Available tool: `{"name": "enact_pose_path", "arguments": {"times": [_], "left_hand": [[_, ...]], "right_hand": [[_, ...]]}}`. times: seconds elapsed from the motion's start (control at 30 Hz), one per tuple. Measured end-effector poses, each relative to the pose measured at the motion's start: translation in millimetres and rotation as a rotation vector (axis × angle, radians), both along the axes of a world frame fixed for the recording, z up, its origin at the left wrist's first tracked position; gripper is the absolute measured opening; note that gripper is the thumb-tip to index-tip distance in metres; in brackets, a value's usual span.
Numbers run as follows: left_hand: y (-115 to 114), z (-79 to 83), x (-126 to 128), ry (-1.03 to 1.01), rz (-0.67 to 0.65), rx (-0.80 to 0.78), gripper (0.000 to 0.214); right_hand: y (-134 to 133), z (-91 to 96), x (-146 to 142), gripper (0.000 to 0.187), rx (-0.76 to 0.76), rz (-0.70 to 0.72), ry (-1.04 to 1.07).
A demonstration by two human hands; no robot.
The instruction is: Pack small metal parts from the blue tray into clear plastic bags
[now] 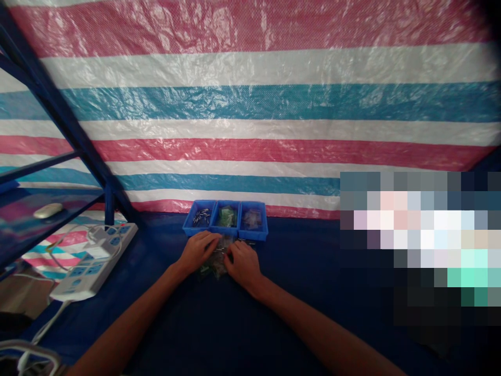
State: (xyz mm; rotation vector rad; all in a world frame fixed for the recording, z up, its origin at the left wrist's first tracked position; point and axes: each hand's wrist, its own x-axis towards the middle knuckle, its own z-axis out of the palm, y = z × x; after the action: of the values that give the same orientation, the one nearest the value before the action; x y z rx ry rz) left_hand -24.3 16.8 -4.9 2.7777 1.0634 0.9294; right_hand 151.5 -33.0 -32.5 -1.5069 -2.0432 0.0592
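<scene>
"One pale computer mouse (47,210) at the far left, lying on a blue shelf (74,197). What comes after it?"

"A sloping blue metal frame (74,136), then a white power strip (88,279) set at an angle, blue-faced sockets along it. A white plug block (98,249) sits on it, with a loose cable around that."

"And the person's left hand (199,251)?"

"On the dark blue table (219,324), in front of the bins, fingers bent in toward a small heap of clear and green bits (217,266). I can't tell from here whether it has hold of anything."

"Which bins?"

"Three in blue plastic, side by side and touching. The left bin (195,230) has slim silver metal pins (201,216) scattered in it, the middle bin (225,230) green pieces (227,215), the right bin (252,236) clear, slightly pinkish ones (252,219)."

"So the heap lies just in front of the middle one?"

"Yes, between the two hands. They're close but apart. The right hand (243,262) curls over the heap's right edge, fingertips tucked down; its grip is hidden too. Some dark slim pieces (251,242) lie just behind its knuckles."

"And across the back?"

"Striped tarpaulin (250,104), red, white and blue. Farther right it's all blurred to blocks."
</scene>
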Motion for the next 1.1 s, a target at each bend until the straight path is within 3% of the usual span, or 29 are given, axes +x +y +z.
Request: {"name": "enact_pose_path", "arguments": {"times": [0.67, 1.1], "left_hand": [[3.2, -5.2, -3.3, -0.005, 0.015, -0.003, 0.02], [0.6, 1.2, -2.4, -0.112, 0.072, 0.05, 0.022]], "right_hand": [[1.5, -2.2, 0.8, 0.009, 0.025, 0.017, 0.034], [6.1, -6.6, 4.0, 0.014, 0.049, -0.006, 0.286]]}}
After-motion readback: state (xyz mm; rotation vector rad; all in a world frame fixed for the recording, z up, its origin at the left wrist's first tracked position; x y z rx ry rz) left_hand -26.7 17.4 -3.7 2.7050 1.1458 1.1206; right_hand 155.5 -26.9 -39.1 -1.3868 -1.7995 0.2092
